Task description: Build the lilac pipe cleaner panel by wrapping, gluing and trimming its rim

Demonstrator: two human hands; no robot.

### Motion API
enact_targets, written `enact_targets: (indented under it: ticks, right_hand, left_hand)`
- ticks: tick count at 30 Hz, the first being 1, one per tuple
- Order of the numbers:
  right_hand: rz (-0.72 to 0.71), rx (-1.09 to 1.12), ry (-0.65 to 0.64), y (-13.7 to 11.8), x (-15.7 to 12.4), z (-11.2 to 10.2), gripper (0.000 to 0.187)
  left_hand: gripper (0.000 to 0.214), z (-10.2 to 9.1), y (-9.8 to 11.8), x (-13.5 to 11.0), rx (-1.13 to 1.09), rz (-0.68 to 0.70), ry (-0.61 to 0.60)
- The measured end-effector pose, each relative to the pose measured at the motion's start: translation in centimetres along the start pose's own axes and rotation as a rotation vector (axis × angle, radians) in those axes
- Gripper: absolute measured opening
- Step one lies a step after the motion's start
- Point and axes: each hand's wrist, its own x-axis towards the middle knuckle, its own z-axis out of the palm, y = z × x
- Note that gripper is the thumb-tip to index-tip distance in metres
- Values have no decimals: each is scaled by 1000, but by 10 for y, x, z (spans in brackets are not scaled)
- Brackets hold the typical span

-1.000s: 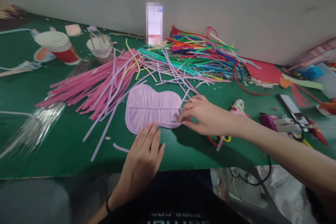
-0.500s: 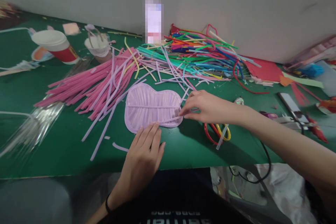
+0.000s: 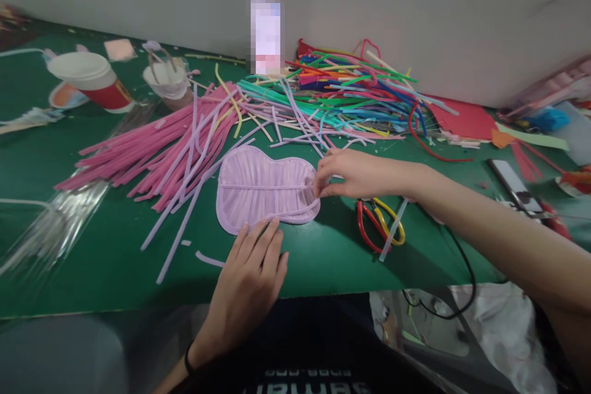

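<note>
A lilac bean-shaped piece (image 3: 258, 169) made of pipe cleaners lies flat on the green table, with a strip across its middle. My left hand (image 3: 252, 274) rests palm down, its outstretched fingertips on the piece's lower edge. At the right end, my right hand (image 3: 339, 175) pinches a lilac pipe cleaner (image 3: 302, 212) that curves along the lower right rim. Its fingertips partly hide that edge. Cut lilac bits (image 3: 210, 258) lie left of my left hand.
Pink pipe cleaners (image 3: 152, 148) spread at left, a multicoloured heap (image 3: 351, 92) behind. Red-and-yellow-handled pliers (image 3: 369, 221) and a clear stick (image 3: 394, 231) lie beneath my right forearm. A paper cup (image 3: 101, 83) stands at the back left; a blurred lit screen (image 3: 266, 31) leans on the wall.
My right hand has moved slightly up and left, bending the lilac pipe cleaner's end around the right rim. My left hand stays nearly in place. The view has shifted slightly.
</note>
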Motion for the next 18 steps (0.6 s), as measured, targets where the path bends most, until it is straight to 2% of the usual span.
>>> enact_targets:
  ticks: [7,18]
  right_hand:
    - [-21,92,-91,0,10,-9,13]
    - [12,105,-165,-6,14,-11,14]
  left_hand:
    - [26,1,1,2,8,-38,-6]
    - [26,-1,3,3,2,-60,-15]
